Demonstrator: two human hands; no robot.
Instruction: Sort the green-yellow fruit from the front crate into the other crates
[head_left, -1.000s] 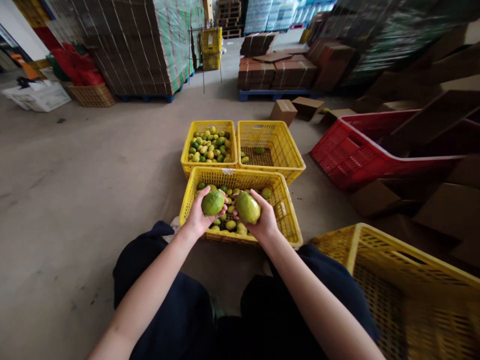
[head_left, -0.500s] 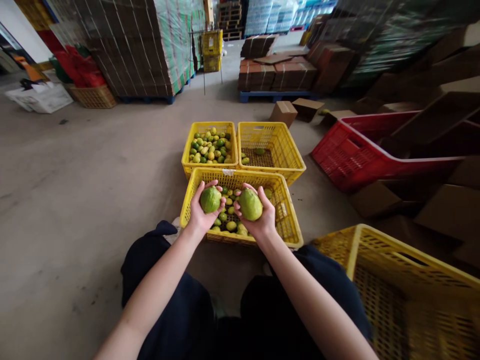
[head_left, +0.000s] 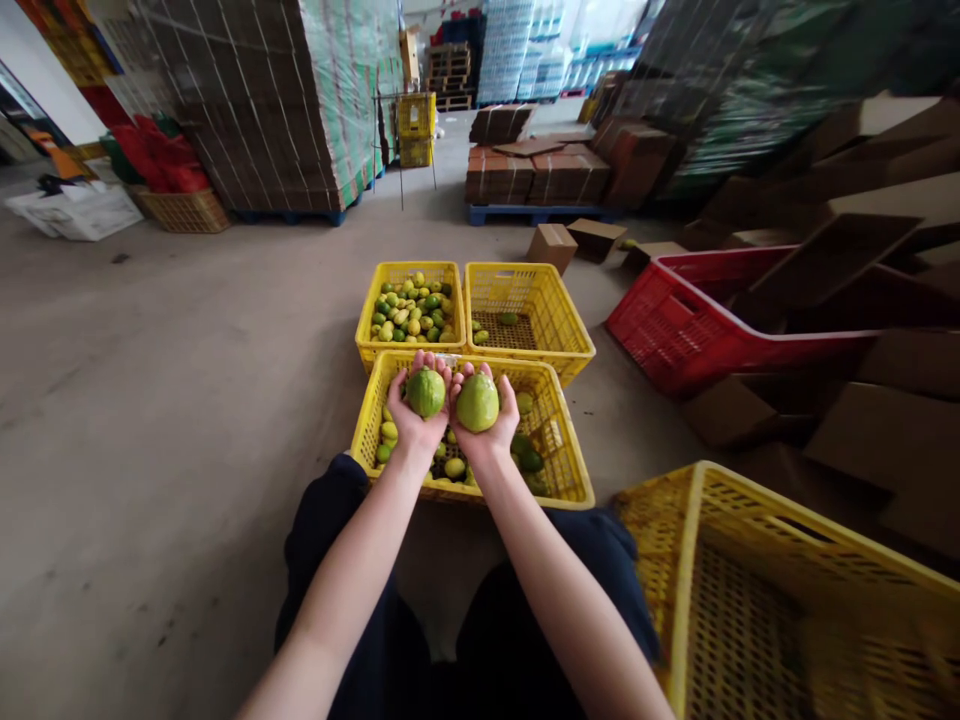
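Observation:
In my left hand (head_left: 417, 420) rests a round green guava (head_left: 425, 392), cupped in the palm with the fingers curled behind it. A larger, paler, pear-shaped guava (head_left: 477, 402) sits in my right hand (head_left: 491, 435), its thumb along the right side. Both palms face up and lie close together above the near yellow crate (head_left: 574, 455). Yellow and green fruits (head_left: 454, 467) lie in that crate, partly hidden by my hands and wrists.
Behind stand a yellow crate (head_left: 363, 330) full of similar fruit and another (head_left: 577, 322) with a few pieces. A red crate (head_left: 660, 320) with cardboard is at right; a large yellow crate (head_left: 697, 540) stands at my right knee. Cartons (head_left: 551, 245) and a blue pallet (head_left: 517, 213) lie beyond.
My two hands have come closer together, each still holding its guava, and the palms have turned further upward. The view has tilted up slightly, so the crates sit lower.

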